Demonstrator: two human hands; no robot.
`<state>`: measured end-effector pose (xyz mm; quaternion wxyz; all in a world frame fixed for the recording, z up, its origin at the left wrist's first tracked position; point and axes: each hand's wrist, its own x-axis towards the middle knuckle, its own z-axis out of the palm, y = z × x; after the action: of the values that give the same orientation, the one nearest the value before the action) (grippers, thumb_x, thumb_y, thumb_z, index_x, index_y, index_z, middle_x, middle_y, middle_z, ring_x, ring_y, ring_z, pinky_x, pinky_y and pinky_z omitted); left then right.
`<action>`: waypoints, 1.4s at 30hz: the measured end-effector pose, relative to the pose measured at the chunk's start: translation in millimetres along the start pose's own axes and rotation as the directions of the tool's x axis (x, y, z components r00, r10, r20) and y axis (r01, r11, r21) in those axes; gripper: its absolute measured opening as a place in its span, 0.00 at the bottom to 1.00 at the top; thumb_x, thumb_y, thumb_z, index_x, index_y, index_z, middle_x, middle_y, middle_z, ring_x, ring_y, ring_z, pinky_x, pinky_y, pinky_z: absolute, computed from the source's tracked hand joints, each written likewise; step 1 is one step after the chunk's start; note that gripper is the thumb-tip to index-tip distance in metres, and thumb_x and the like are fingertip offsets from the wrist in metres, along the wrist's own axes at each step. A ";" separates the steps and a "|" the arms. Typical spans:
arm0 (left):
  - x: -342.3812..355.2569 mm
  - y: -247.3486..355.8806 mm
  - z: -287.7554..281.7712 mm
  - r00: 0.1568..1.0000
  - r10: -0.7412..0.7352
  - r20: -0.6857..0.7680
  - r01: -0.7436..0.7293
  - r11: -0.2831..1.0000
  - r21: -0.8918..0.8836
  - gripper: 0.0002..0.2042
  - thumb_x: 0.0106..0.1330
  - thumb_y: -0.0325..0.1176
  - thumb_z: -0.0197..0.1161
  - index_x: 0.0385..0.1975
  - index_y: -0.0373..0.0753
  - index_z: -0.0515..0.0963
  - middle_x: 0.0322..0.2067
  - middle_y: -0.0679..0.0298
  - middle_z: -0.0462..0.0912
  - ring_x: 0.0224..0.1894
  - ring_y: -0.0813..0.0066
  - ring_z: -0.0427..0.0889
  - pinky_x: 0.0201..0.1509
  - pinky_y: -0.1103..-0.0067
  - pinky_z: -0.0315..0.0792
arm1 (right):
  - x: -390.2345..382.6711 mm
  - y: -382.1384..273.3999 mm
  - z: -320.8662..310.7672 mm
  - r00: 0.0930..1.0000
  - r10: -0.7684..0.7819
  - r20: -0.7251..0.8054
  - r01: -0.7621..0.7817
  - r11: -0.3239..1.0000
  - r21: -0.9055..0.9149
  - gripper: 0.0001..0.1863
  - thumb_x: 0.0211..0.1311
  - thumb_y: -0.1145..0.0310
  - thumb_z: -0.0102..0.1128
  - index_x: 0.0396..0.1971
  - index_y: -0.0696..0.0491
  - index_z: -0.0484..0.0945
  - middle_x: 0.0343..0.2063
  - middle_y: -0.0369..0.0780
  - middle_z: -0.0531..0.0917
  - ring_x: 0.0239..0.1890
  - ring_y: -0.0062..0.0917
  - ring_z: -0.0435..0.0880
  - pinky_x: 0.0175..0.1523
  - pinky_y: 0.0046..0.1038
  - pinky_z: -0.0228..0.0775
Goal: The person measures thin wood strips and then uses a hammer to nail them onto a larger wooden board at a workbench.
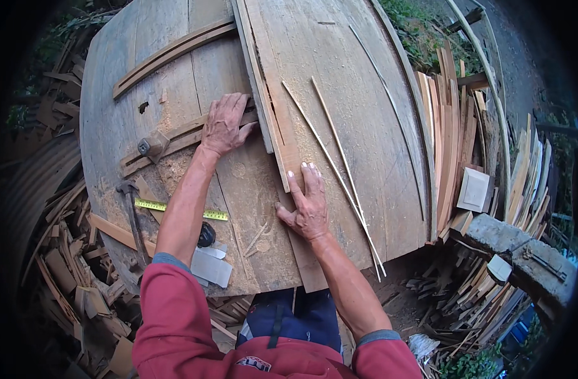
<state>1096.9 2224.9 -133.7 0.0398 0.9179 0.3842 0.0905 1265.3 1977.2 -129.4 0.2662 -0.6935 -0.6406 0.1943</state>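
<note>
A long, narrow wooden board [265, 76] runs from the far edge of the plank table [377, 183] toward me. My right hand [308, 208] rests at its near end, fingers stretched out and apart, fingertips against the wood. Further up and to the left, my left hand [223, 125] curls its fingers over a slotted wooden bar [191, 138], beside the long board. The fingertips' undersides are hidden. On that bar's other end sits a wooden block with a bolt [153, 146]. Another slotted bar [172, 54] lies farther away.
Left of my left forearm lie a hammer [134, 221] and a yellow tape measure [151, 204]. Thin wooden strips [332, 155] lie right of the board, among sawdust. Wood offcuts [74, 284] are heaped left of the table; upright slats [450, 139] and a concrete post [516, 249] stand right.
</note>
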 end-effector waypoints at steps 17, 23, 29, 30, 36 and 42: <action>1.7 1.7 -5.2 1.000 -0.012 0.014 0.013 0.995 -0.098 0.34 0.50 0.36 0.72 0.59 0.34 0.69 0.55 0.54 0.73 0.59 0.56 0.71 0.61 0.63 0.65 | 3.5 -3.8 -1.4 1.000 0.001 0.001 -0.001 1.000 -0.003 0.45 0.40 0.58 0.75 0.64 0.50 0.71 0.65 0.56 0.64 0.69 0.53 0.62 0.74 0.49 0.52; 1.4 3.7 -3.4 1.000 0.013 -0.001 -0.013 0.998 -0.057 0.33 0.52 0.40 0.73 0.58 0.34 0.70 0.54 0.56 0.73 0.58 0.60 0.71 0.59 0.65 0.64 | 2.0 -3.7 -2.4 1.000 0.011 -0.013 -0.011 1.000 0.007 0.44 0.40 0.58 0.75 0.63 0.50 0.72 0.65 0.56 0.63 0.69 0.53 0.62 0.74 0.48 0.53; 1.8 3.5 -1.6 1.000 -0.001 0.014 0.002 0.998 -0.068 0.33 0.52 0.40 0.72 0.59 0.35 0.70 0.55 0.56 0.73 0.59 0.59 0.71 0.60 0.65 0.64 | 1.7 -3.1 -4.3 1.000 0.006 -0.017 -0.006 1.000 0.022 0.45 0.39 0.59 0.76 0.64 0.50 0.71 0.65 0.55 0.64 0.69 0.53 0.62 0.74 0.48 0.53; 3.4 1.9 -1.9 1.000 0.006 0.014 -0.005 0.998 -0.068 0.33 0.52 0.40 0.72 0.59 0.35 0.70 0.55 0.56 0.73 0.59 0.59 0.71 0.60 0.65 0.64 | 3.0 -2.9 -3.3 1.000 -0.001 -0.023 0.002 1.000 0.027 0.45 0.39 0.59 0.76 0.64 0.50 0.71 0.65 0.55 0.64 0.69 0.53 0.62 0.74 0.48 0.53; 1.0 0.1 -0.1 0.999 -0.016 0.028 0.020 0.990 -0.138 0.35 0.51 0.34 0.72 0.61 0.32 0.68 0.58 0.51 0.72 0.62 0.54 0.69 0.65 0.63 0.63 | 0.8 -2.7 -4.1 1.000 0.019 0.004 -0.019 1.000 0.009 0.47 0.39 0.55 0.76 0.65 0.50 0.70 0.67 0.54 0.62 0.71 0.49 0.59 0.76 0.47 0.49; 2.0 1.0 -0.3 0.998 -0.036 0.041 0.043 0.983 -0.179 0.35 0.51 0.36 0.71 0.61 0.33 0.69 0.58 0.52 0.72 0.62 0.54 0.69 0.66 0.64 0.63 | -8.9 1.4 -9.9 0.999 0.038 -0.017 -0.037 0.998 0.058 0.43 0.45 0.54 0.75 0.65 0.51 0.70 0.66 0.53 0.64 0.70 0.48 0.62 0.75 0.46 0.52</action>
<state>1098.9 2225.7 -133.0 0.1315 0.9044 0.3918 0.1064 1271.5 1967.2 -123.2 0.2882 -0.6994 -0.6191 0.2112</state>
